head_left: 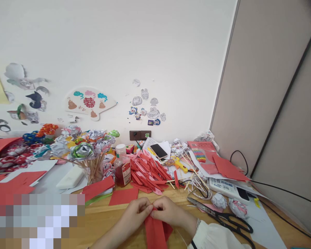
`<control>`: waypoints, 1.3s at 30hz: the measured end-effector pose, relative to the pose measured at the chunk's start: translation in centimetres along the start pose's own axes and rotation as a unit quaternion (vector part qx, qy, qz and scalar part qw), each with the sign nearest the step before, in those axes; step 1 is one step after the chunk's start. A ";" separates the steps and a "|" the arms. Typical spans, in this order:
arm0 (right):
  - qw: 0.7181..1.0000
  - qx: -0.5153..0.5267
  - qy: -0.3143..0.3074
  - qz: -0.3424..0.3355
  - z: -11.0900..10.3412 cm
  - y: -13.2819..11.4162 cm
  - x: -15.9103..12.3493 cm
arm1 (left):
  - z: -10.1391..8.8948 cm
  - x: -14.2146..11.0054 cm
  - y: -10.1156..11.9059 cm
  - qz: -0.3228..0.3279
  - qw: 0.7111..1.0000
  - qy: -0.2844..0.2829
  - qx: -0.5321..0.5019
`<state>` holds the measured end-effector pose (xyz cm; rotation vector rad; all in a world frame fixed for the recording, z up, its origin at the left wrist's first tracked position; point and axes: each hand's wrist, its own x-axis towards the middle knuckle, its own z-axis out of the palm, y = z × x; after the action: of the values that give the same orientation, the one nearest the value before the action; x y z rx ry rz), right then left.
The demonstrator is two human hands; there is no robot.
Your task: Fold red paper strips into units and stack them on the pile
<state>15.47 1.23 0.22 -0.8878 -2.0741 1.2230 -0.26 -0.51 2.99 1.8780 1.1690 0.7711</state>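
Red paper (155, 232) is pinched by the left hand (138, 211) and right hand (167, 211); scissors (219, 214) lie rightward, strips (146, 173) and a bottle (122, 174) beyond.

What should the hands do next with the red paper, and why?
Perhaps smooth the long red paper strip flat: the left hand and right hand pinch its far end, while a red paper flap sticks out on its right.

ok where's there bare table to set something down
Bare table shows left of the left hand and forearm, below the flat red sheet; a smaller patch lies between the right hand and the scissors. The back is crowded with red strips, a bottle and a glue gun. Pixelation hides the near left corner.
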 end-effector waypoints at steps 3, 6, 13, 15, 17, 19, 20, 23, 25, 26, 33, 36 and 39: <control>1.000 0.029 -0.004 0.006 0.0 -0.3 0.0 | -0.1 -0.2 0.2 0.028 0.999 0.004 0.029; 0.999 0.044 -0.001 0.003 -0.2 -0.5 -0.1 | -0.3 -0.1 0.2 0.032 0.998 0.031 0.043; 0.995 0.099 -0.017 0.012 -0.5 0.0 -0.1 | -0.4 0.0 0.1 0.014 0.996 0.071 0.052; 0.996 0.090 -0.017 0.011 -0.7 0.0 -0.2 | -0.4 -0.1 0.2 0.013 0.996 0.069 0.057; 0.996 0.082 -0.016 0.011 -0.8 -0.1 -0.3 | -0.5 -0.1 0.3 0.014 0.996 0.066 0.062; 0.996 0.087 -0.021 0.013 -0.9 -0.1 -0.3 | -0.6 -0.1 0.3 0.022 0.997 0.056 0.056; 0.995 0.093 -0.024 0.012 -0.9 -0.1 -0.4 | -0.6 -0.1 0.2 0.024 0.998 0.047 0.045; 0.995 0.096 -0.024 0.009 -1.0 -0.1 -0.3 | -0.6 0.1 -0.4 0.003 1.000 0.013 -0.001; 0.997 0.081 -0.015 0.002 -1.1 -0.1 -0.2 | -0.6 0.2 -0.8 -0.022 0.999 0.002 -0.027; 0.997 0.072 -0.010 -0.005 -1.2 -0.2 -0.2 | -0.6 0.3 -0.9 -0.032 0.999 0.000 -0.035; 0.999 -0.025 -0.017 -0.025 -1.2 -0.3 -0.2 | -0.8 0.1 0.1 -0.010 0.997 -0.002 0.079; 0.998 -0.052 -0.011 -0.037 -0.9 -0.1 -0.2 | -1.0 -0.1 0.6 -0.025 0.995 -0.034 0.096; 0.997 -0.061 -0.012 -0.047 -0.8 -0.1 -0.1 | -0.9 -0.1 0.6 -0.029 0.996 -0.036 0.080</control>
<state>16.11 1.52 0.59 -0.8237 -2.2027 1.0733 -0.79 -0.46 3.99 1.9749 1.2671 0.5882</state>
